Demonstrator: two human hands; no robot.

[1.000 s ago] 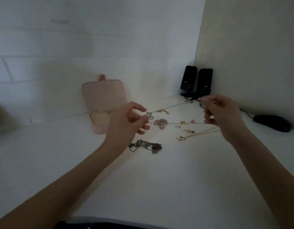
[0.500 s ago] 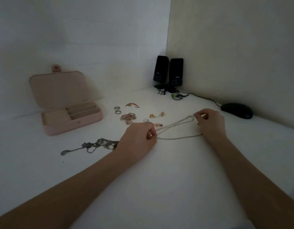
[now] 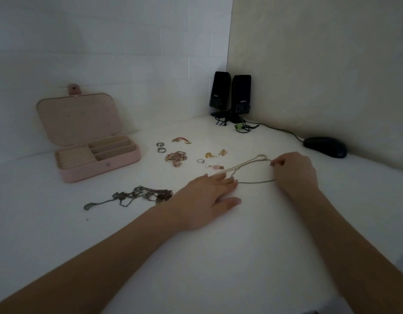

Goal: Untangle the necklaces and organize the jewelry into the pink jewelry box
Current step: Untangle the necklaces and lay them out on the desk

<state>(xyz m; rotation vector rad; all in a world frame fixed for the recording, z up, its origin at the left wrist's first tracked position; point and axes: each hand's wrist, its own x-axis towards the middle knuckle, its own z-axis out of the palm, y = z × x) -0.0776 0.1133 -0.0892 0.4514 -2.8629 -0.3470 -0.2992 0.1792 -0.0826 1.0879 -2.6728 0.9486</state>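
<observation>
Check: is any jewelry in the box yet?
No. The open box shows bare compartments; the rings and chain lie on the table.

The right hand (image 3: 294, 172) hides one end of the thin chain (image 3: 248, 165); its clasp is too small to tell.

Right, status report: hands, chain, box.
Left hand flat, fingertips on chain. Right hand pinching its far end. Box open. Dark necklace tangled.

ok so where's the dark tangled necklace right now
In the head view the dark tangled necklace lies on the white table, just left of the left hand and in front of the pink jewelry box.
</observation>
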